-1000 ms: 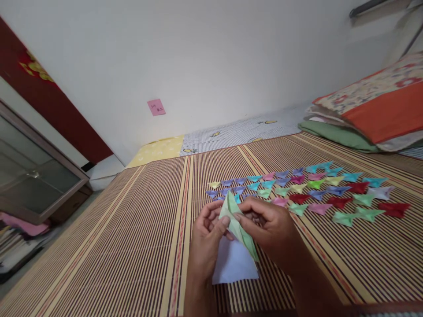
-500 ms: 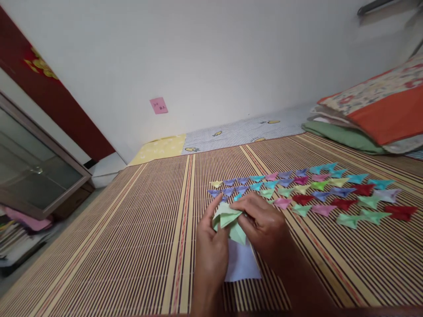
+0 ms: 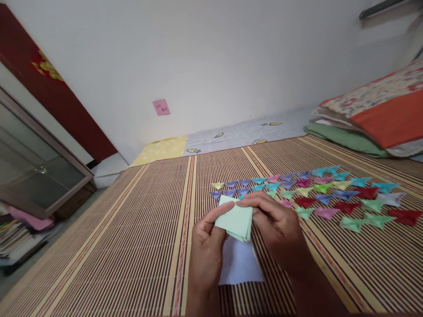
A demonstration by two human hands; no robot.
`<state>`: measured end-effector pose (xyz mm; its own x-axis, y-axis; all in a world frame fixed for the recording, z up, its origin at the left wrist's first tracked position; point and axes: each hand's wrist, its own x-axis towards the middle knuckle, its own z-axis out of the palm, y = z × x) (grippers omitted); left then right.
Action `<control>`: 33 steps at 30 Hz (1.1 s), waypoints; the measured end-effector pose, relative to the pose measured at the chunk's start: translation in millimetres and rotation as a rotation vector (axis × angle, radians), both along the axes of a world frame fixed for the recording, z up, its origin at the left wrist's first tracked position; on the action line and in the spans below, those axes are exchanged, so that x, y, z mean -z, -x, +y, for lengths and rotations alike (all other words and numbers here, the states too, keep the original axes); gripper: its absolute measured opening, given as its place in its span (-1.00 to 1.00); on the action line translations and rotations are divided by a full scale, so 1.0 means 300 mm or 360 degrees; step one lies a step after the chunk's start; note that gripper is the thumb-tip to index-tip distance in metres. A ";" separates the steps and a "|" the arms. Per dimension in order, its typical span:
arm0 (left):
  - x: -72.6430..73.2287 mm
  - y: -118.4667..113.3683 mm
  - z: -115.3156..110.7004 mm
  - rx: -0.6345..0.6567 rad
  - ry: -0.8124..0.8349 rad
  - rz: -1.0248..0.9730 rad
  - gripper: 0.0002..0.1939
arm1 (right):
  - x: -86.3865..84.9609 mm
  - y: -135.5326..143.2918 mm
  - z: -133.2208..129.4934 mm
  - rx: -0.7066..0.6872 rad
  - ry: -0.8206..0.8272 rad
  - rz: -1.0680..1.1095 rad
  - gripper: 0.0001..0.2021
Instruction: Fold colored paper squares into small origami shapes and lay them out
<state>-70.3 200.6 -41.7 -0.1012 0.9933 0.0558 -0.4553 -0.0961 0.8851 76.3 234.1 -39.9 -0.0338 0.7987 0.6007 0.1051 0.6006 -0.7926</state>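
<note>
Between my two hands is a light green sheet of origami paper, folded into a layered square with its loose edges toward the lower right. My left hand is closed on its left side, the index finger lying across the top face. From the right, my right hand pinches the upper edge, fingertips close to the left index finger. Beneath the folded paper a pale lavender sheet lies on the striped bamboo mat. Rows of small folded paper pieces in many colours spread out beyond and to the right.
Stacked bedding with an orange and floral cover sits at the back right. A patterned cloth runs along the wall, which bears a pink note. At the left are a glass-doored cabinet and a pile of papers.
The green paper has gone from a partly opened, angled shape to a flat layered square facing me. My right hand has shifted slightly right, and the view has tilted a little.
</note>
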 end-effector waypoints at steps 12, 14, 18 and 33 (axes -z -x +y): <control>0.006 -0.003 -0.007 0.0102 -0.0083 -0.0096 -0.48 | 0.013 0.021 0.010 -0.0180 0.0682 0.0605 -0.82; -0.005 -0.002 -0.010 0.0123 -0.0091 -0.0174 -0.37 | 0.024 0.021 0.016 -0.0101 0.0625 0.0610 -0.83; -0.006 -0.004 -0.006 0.0010 0.0005 0.0055 -0.45 | 0.048 0.020 0.030 0.0031 0.0484 0.0489 -0.85; 0.004 -0.003 0.005 -0.0053 0.0062 0.0174 -0.73 | 0.043 0.014 0.027 -0.0201 0.0536 0.0299 -0.86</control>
<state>-69.5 202.2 -42.9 -0.1297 0.9911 0.0295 -0.3530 -0.0740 0.9327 72.3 242.2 -52.7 -0.0586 0.9486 0.3111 -0.1184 0.3028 -0.9457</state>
